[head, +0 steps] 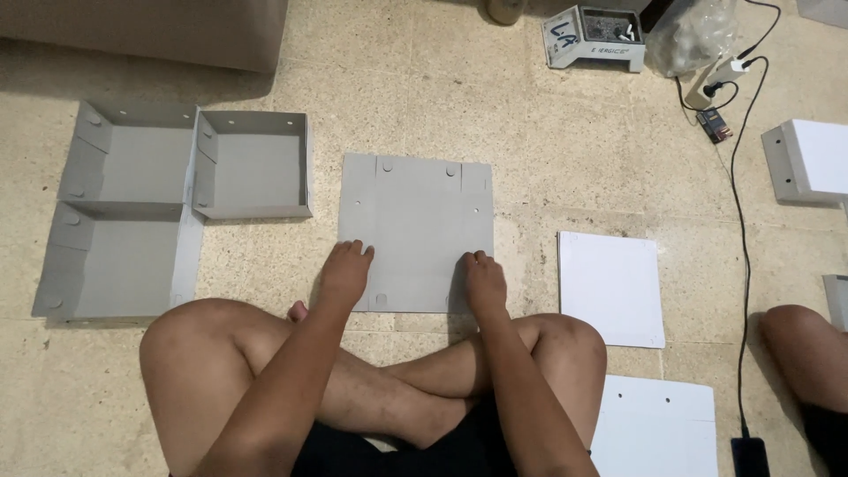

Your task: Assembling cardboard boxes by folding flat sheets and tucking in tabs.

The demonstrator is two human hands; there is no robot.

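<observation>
A flat grey cardboard sheet (415, 225) with creases and small round holes lies on the tiled floor in front of my crossed legs. My left hand (344, 272) rests palm down on its near left edge, fingers together. On the near right part of the same sheet, my right hand (484, 281) presses down. Neither hand grips anything.
Three folded grey box trays (252, 163) sit at the left. White flat sheets (611, 287) lie to the right and near my right knee (658, 424). A black cable (740, 221) runs along the right. Another person's knee (799, 340) shows at right. A white box (813, 159) stands far right.
</observation>
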